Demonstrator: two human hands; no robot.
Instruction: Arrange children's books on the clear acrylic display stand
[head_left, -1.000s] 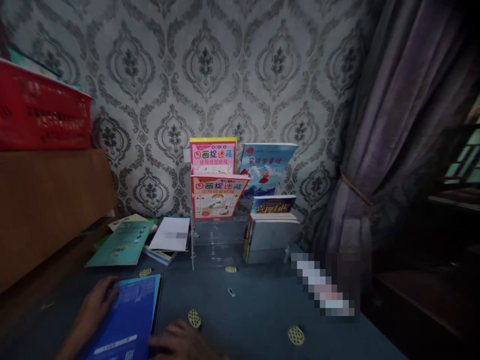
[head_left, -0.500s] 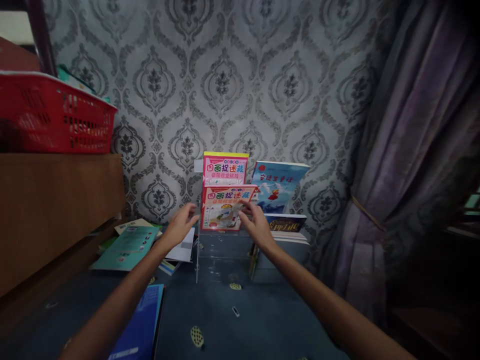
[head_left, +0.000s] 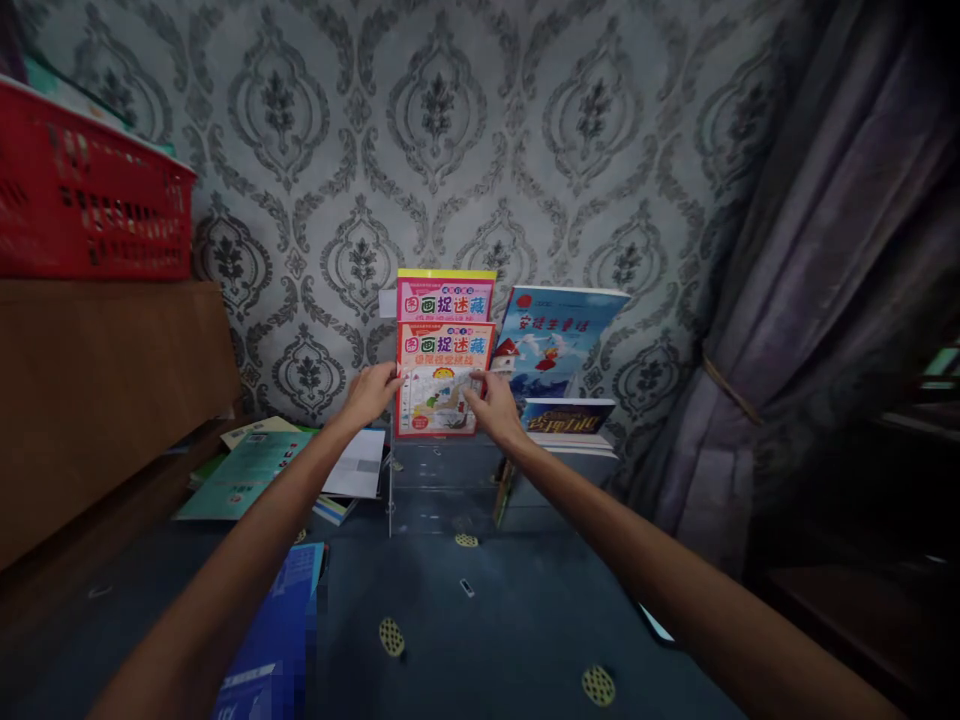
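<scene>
A red-bordered picture book (head_left: pixel 437 345) stands upright at the front of a clear acrylic rack (head_left: pixel 424 490). My left hand (head_left: pixel 370 394) is closed at the book's left edge, its fingertips hidden there. From the other side my right hand (head_left: pixel 495 408) pinches the right edge, thumb and finger over the cover. Behind it rises a pink book (head_left: pixel 450 297) with a yellow top strip. To the right, a blue fairy-tale book (head_left: pixel 559 335) leans slightly, with a dark-covered book (head_left: pixel 568 416) in front of it.
Several books, with a teal one (head_left: pixel 244 480) on top, lie at the left beside a wooden cabinet (head_left: pixel 112 390). A red basket (head_left: pixel 97 200) sits on that cabinet. Nearer me is a blue book (head_left: pixel 277 620) on the dark tabletop (head_left: pixel 480 650). A tied curtain (head_left: pixel 720 450) hangs at the right.
My left hand has moved in to the front book's left edge, and my right hand has closed at its right edge. The book now sits straighter. The view has tilted down slightly.
</scene>
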